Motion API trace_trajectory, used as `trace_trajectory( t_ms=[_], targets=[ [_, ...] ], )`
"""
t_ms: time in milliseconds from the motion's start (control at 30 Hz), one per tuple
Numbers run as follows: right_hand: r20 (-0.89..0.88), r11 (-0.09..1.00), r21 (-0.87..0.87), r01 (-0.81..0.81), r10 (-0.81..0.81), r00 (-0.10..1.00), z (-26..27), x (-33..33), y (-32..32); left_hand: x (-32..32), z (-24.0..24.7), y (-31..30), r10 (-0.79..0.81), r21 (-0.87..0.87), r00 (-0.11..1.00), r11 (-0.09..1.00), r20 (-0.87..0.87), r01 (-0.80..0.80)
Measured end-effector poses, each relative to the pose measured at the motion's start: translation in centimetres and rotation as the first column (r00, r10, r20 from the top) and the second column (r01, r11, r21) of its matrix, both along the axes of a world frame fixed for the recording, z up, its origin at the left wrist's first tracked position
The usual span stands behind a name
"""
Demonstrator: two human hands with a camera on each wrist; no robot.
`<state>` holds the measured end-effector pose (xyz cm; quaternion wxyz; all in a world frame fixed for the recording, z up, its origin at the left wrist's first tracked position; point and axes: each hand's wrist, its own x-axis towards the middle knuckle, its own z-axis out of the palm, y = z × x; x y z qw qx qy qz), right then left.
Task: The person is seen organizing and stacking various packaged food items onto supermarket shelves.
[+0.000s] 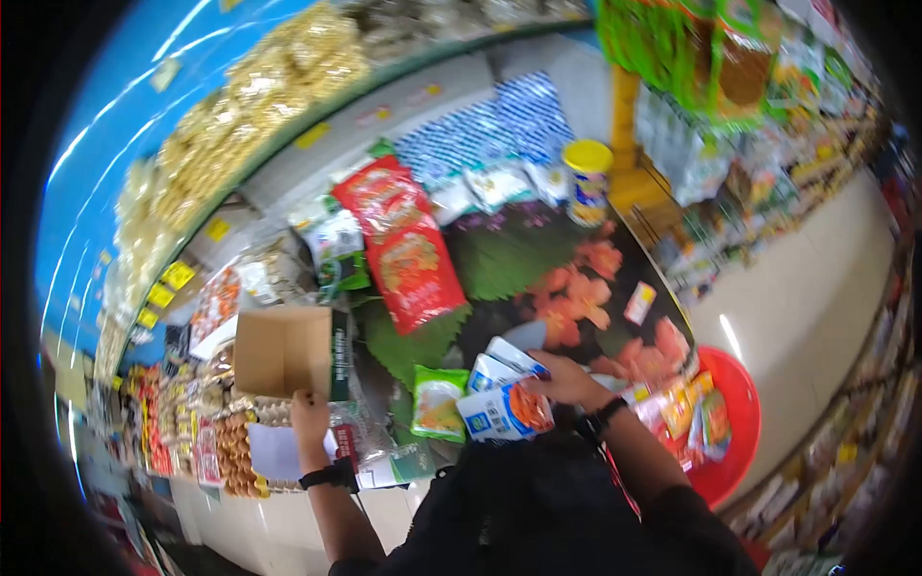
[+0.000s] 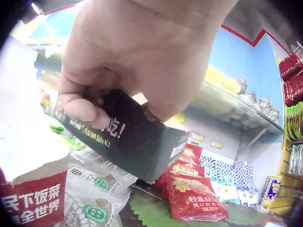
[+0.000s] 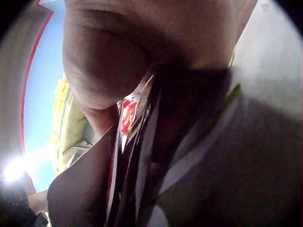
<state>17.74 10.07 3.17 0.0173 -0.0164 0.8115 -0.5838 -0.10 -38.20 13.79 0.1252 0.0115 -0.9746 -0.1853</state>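
My left hand (image 1: 309, 422) grips the near edge of an open cardboard box (image 1: 281, 348), tan inside. In the left wrist view, the box's dark green outer side (image 2: 128, 137) carries white print, and fingers fold over its edge. My right hand (image 1: 571, 382) pinches several blue-and-white food packets (image 1: 504, 411) fanned out, the front one with an orange food picture. Seen from the right wrist, the packets (image 3: 137, 175) stand edge-on below the thumb, mostly in shadow. A green-edged packet (image 1: 440, 403) lies just left of them on the leaf-and-flower-patterned table (image 1: 519, 250).
Red food bags (image 1: 413, 264) lie across the table's middle, with blue-checked bags (image 1: 461, 134) behind. A yellow-lidded canister (image 1: 588, 182) stands at the back right corner. A red tub (image 1: 744, 451) of packets is by my right arm; eggs (image 1: 235, 446) sit left.
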Motion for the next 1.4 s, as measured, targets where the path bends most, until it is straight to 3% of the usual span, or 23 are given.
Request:
trace_trajectory(
  t_ms=[33,67,167,267,367,400,467,600,667,700,767,833,900,967,1000,1067,1100,1167,1200,1300,1333,1367,1400],
  targets=[
    [-0.060,0.998,-0.062,0.014,-0.018,0.998,1.3,0.4,-0.3,-0.2,0.1,-0.3,0.045,0.044,0.987,0.998,0.154,-0.052],
    [-0.032,1.000,-0.008,0.025,-0.025,0.999,0.8,0.3,-0.2,0.0,0.3,-0.2,0.097,0.074,0.949,0.989,0.299,-0.124],
    [-0.069,0.997,0.045,0.058,-0.055,0.996,1.1,0.4,-0.5,0.7,-0.4,-0.2,0.051,0.048,0.957,0.997,0.287,-0.067],
    [-0.080,0.996,0.052,0.067,-0.063,0.995,1.3,0.5,-0.6,0.8,-1.2,-0.2,-0.073,0.060,0.996,0.996,0.056,0.069],
    [-0.129,0.995,0.066,0.080,-0.070,0.989,-0.6,0.2,-0.6,-0.4,-1.2,0.1,-0.165,0.133,0.986,0.978,0.034,0.160],
    [-0.197,0.989,0.053,0.136,-0.123,0.973,-0.7,0.3,-1.0,0.4,-0.2,2.2,-0.208,0.117,0.970,0.974,0.125,0.194],
    [-0.194,0.976,0.113,0.184,-0.160,0.968,0.2,0.8,-1.2,3.0,2.8,9.2,-0.269,0.103,0.921,0.963,0.281,0.250],
    [-0.283,0.959,0.038,0.282,-0.261,0.923,-1.0,1.5,-2.0,5.2,-1.6,16.3,-0.694,0.166,0.690,0.720,0.206,0.674],
    [-0.289,0.949,0.012,0.314,-0.297,0.910,-0.7,2.7,-2.0,6.3,-2.3,20.2,-0.668,0.264,0.617,0.738,0.416,0.621],
    [-0.231,0.949,-0.037,0.315,-0.314,0.921,-0.1,3.5,-1.9,6.3,-3.2,21.0,-0.691,0.218,0.581,0.704,0.430,0.676],
    [-0.278,0.923,0.029,0.384,-0.361,0.890,0.7,5.7,-0.8,6.0,-5.3,22.2,-0.733,0.128,0.507,0.617,0.455,0.777],
    [-0.320,0.889,0.017,0.457,-0.428,0.845,2.4,8.5,0.7,5.6,-5.6,23.1,-0.680,0.097,0.509,0.644,0.528,0.759],
    [-0.178,0.806,-0.243,0.540,-0.584,0.792,2.4,11.7,2.3,5.2,-6.0,23.4,-0.662,0.087,0.513,0.654,0.546,0.752],
    [-0.220,0.672,-0.101,0.734,-0.734,0.642,2.0,15.0,4.4,5.1,-6.8,22.9,-0.696,0.077,0.509,0.624,0.506,0.778],
    [-0.156,0.517,-0.154,0.842,-0.854,0.496,-1.1,16.5,5.1,5.0,-7.0,22.8,-0.714,0.073,0.503,0.608,0.487,0.791],
    [0.123,0.312,-0.297,0.903,-0.925,0.360,-4.0,19.8,7.1,5.1,-6.8,23.0,-0.698,0.084,0.497,0.618,0.516,0.782],
    [0.082,0.317,-0.265,0.911,-0.933,0.349,-7.9,22.1,8.3,4.9,-6.6,23.2,-0.690,0.087,0.497,0.625,0.527,0.776],
    [0.257,0.205,-0.089,0.975,-0.941,0.221,-13.4,25.5,9.0,4.5,-6.4,23.5,-0.692,0.067,0.471,0.598,0.548,0.799],
    [0.340,0.184,0.026,0.983,-0.926,0.164,-15.8,27.3,8.9,4.3,-6.4,23.6,-0.691,0.058,0.457,0.583,0.560,0.810],
    [0.541,0.273,0.212,0.938,-0.833,0.120,-24.7,32.6,6.2,3.7,-6.8,23.9,-0.649,0.049,0.445,0.596,0.618,0.802],
    [0.581,0.324,0.255,0.911,-0.805,0.124,-26.1,34.0,4.5,3.3,-7.2,23.9,-0.655,0.065,0.429,0.589,0.621,0.805],
    [0.684,0.453,0.292,0.842,-0.714,0.146,-27.0,34.9,3.6,2.8,-7.7,23.6,-0.660,0.080,0.417,0.585,0.625,0.807],
    [0.668,0.465,0.369,0.805,-0.735,0.119,-24.1,34.8,1.6,2.5,-7.9,23.4,-0.664,0.094,0.407,0.584,0.627,0.807]
  ],
)
